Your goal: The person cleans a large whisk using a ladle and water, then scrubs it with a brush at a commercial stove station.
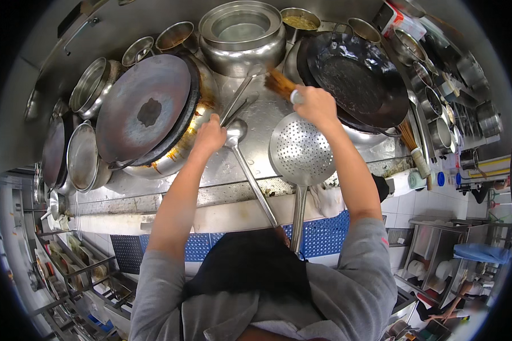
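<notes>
My left hand grips a long-handled metal utensil that slants up and away over the steel counter. My right hand holds a bamboo wok brush by its pale, wrapped handle. The brush's bristles are blurred and close to the utensil's far end; I cannot tell whether they touch. Beside my left hand lies a steel ladle, its bowl up on the counter and its handle towards me. A large perforated skimmer lies under my right forearm, its handle reaching over the front edge.
An overturned wok covers the left burner, and a black wok sits tilted at the right. Behind stands a round steel pot of liquid. A second bamboo brush and several pans line the right side. A cloth hangs at the front edge.
</notes>
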